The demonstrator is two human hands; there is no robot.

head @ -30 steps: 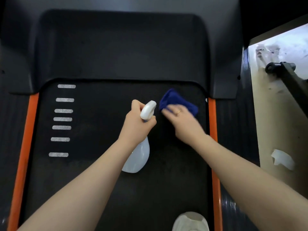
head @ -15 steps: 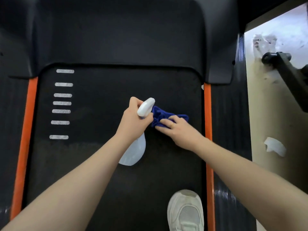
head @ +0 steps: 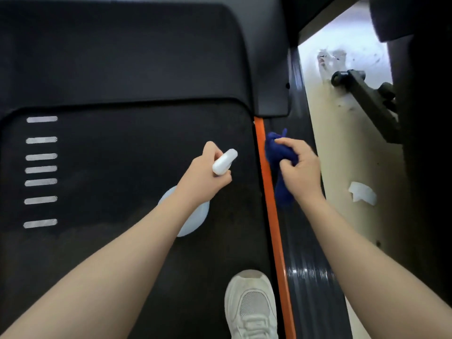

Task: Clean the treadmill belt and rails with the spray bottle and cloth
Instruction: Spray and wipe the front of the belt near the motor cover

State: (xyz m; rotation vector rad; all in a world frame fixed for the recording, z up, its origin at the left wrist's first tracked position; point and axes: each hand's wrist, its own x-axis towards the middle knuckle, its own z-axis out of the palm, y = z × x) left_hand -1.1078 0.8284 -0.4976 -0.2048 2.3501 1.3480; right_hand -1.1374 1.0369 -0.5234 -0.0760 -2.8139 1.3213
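Note:
The black treadmill belt (head: 122, 179) fills the left and middle of the head view. My left hand (head: 203, 174) grips the neck of a white spray bottle (head: 223, 161) above the belt, nozzle pointing up and right, its pale body (head: 193, 221) partly hidden under my wrist. My right hand (head: 300, 172) bunches a dark blue cloth (head: 278, 155) over the right side rail (head: 305, 265), just right of the orange strip (head: 271, 204). Part of the cloth hangs below my palm.
A white sneaker (head: 249, 309) stands on the belt near the bottom edge. The black motor cover (head: 122, 52) lies ahead. White stripes (head: 41, 170) mark the belt's left side. Right of the rail is a beige floor with a paper scrap (head: 362, 193) and a black machine leg (head: 367, 99).
My right hand has carried the blue cloth off the belt, over the orange strip, onto the right rail. The view has shifted right, and the sneaker shows more.

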